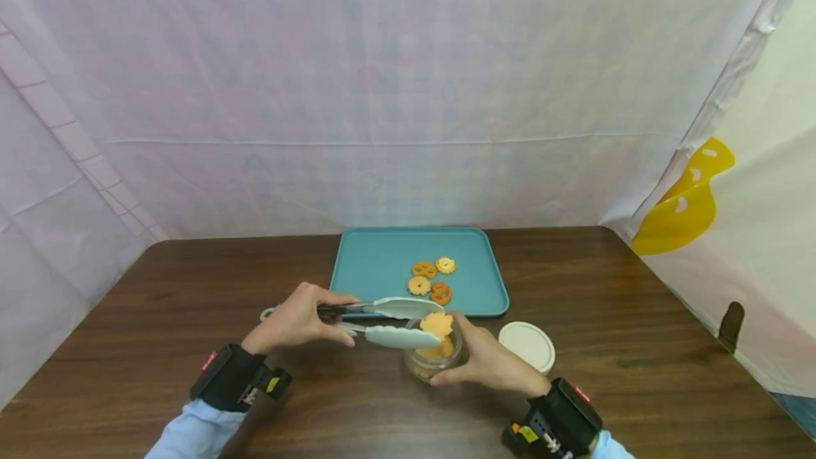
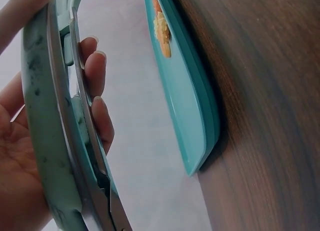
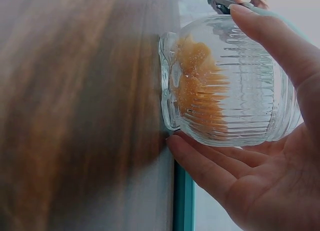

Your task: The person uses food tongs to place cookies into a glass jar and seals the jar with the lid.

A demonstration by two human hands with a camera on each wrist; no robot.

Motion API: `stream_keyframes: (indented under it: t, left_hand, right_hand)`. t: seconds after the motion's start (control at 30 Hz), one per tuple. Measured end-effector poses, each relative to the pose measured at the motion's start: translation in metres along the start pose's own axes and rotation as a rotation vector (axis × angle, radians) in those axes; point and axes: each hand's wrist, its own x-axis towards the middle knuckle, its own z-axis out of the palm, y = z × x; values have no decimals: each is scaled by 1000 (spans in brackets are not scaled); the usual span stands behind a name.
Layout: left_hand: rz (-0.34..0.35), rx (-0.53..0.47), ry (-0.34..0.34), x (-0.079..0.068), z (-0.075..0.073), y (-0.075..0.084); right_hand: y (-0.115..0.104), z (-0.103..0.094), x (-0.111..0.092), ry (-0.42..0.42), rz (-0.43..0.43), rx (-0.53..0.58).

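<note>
My left hand [image 1: 299,317] grips a pair of tongs [image 1: 398,337] with pale green heads, its fingers curled round the handles in the left wrist view. The heads reach over the mouth of a ribbed glass jar [image 3: 240,91]. At that mouth a flower-shaped cookie [image 1: 437,324] shows beside the tips; whether they pinch it I cannot tell. My right hand [image 1: 491,356] holds the jar, thumb on one side and fingers on the other. Golden-brown cookies [image 3: 197,91] lie in the jar's lower part, and its base is close to the table.
Behind the jar lies a teal tray [image 1: 376,261] with two pretzel-shaped cookies [image 1: 423,270] and two round scalloped cookies [image 1: 418,285]. A white lid [image 1: 528,347] rests on the wooden table [image 1: 357,416] right of the jar. Pale cloth [image 1: 382,91] hangs behind the table.
</note>
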Motion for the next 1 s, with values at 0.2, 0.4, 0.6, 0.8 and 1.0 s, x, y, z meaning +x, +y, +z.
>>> stream_keyframes:
  t: [0.2,0.4,0.6,0.8,1.0]
  left_hand:
    - [-14,6,-7,0,0,1]
    - [-13,21,-16,2,-1,3]
    - [-12,25,-13,2,-1,3]
    - [-32,18,-29,1,-1,2]
    - [-38,-1,-37,0,-1,0]
  right_hand:
    - [-1,0,0,0,-2,-7]
    - [-1,-1,0,1,8,-8]
    - [-1,0,-1,-7,5,-12]
    - [0,-1,-1,-19,-27,7]
    - [0,-1,-1,-18,-50,28]
